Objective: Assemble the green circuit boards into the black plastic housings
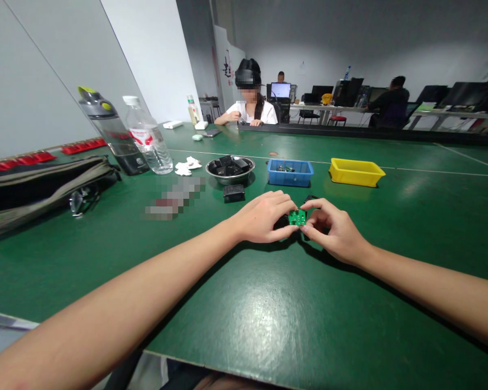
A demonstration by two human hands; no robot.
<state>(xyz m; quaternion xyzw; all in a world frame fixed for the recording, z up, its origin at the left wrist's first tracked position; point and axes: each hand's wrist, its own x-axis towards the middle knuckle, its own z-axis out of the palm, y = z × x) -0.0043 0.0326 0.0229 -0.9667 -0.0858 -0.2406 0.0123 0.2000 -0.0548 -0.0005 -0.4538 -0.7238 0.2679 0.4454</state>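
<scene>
A small green circuit board (297, 217) is pinched between my two hands above the green table (244, 292). My left hand (266, 216) grips its left edge with thumb and fingers. On the other side, my right hand (336, 228) holds the right edge between thumb and forefinger. Black parts show just behind the board, partly hidden by my fingers; I cannot make out their shape. Beyond my left hand lies a black plastic case (233, 193), in front of a metal bowl (230, 177) heaped with similar black cases.
Behind my hands stand a blue bin (290, 179) with small parts and a yellow bin (357, 179). To the left are crumpled tissue (187, 166), a water bottle (150, 141), a grey drink bottle (114, 135), glasses (81, 201) and an open bag (44, 187). A person (250, 108) sits across the table.
</scene>
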